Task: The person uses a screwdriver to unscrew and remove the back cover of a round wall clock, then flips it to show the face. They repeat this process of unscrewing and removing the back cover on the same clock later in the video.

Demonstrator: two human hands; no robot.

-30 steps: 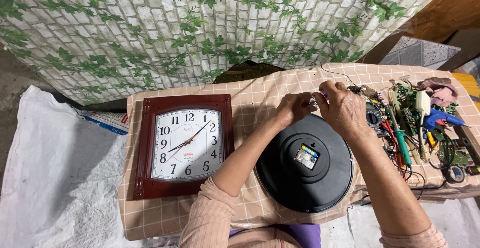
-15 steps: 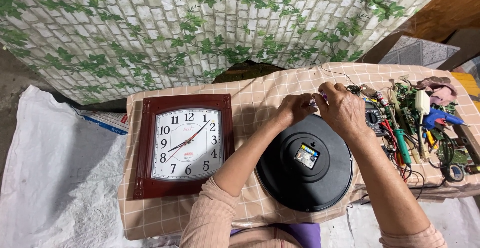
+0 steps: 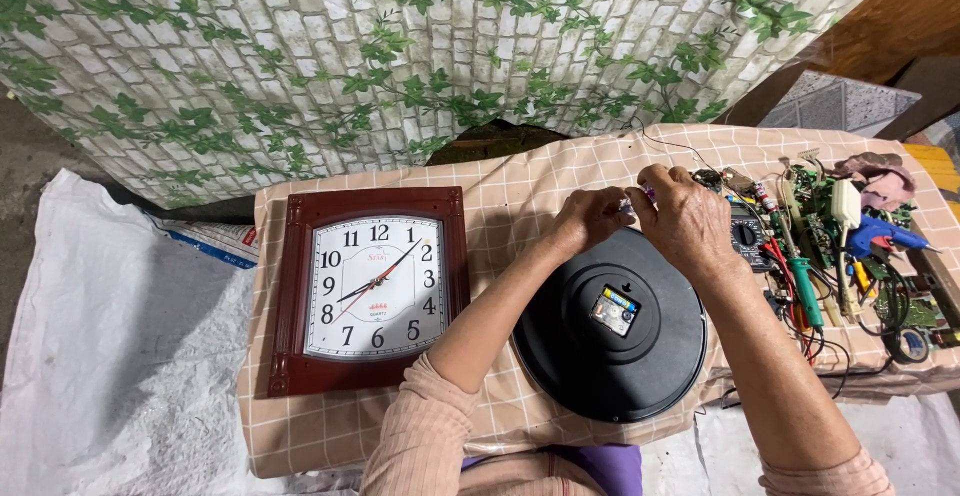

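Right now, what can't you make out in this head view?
- Small item pinched between left hand and right hand: too small, fingers cover it.
- Face of the round black clock: turned down on the table.
- Tool pile at right: tangled, pieces overlap; its far side is cut by the frame edge.
- Dark gap behind the table: unlit.

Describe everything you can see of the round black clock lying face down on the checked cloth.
The round black clock lies face down on the beige checked tablecloth, its smooth, plastic-looking back up. A small square movement with a yellow and blue part sits at the centre, a small hanging notch above it. Its near edge reaches the table's front edge. The left forearm crosses its left rim, the right forearm its right side; contact is unclear. Both hands work just beyond its far rim.
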